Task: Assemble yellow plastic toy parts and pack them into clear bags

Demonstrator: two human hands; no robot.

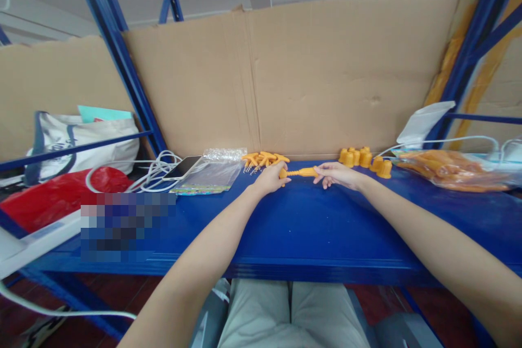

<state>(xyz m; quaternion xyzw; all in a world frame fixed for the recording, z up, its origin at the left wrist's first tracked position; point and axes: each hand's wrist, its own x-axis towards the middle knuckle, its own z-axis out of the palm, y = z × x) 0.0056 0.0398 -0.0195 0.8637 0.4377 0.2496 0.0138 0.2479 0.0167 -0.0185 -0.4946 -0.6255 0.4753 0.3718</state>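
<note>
Above the blue tabletop (310, 223), a slim orange-yellow plastic piece (305, 172) with a ridged, screw-like stretch lies level between my hands. My left hand (269, 178) is closed on its left end, where a wider yellow part shows at the fingertips. At the opposite end, my right hand (336, 174) pinches the smoother, thicker section. Just behind my left hand lies a pile of yellow-handled corkscrews (261, 159) with metal spirals. Several yellow bell-shaped plastic caps (355, 157) stand beyond my right hand, to its right.
A clear bag of orange parts (452, 166) lies at the right. Leftward are clear plastic bags (216, 171), a phone (183, 167), white cables (150, 176), a red bag (65, 198) and a white tote (87, 141). A cardboard sheet (318, 76) walls off the back.
</note>
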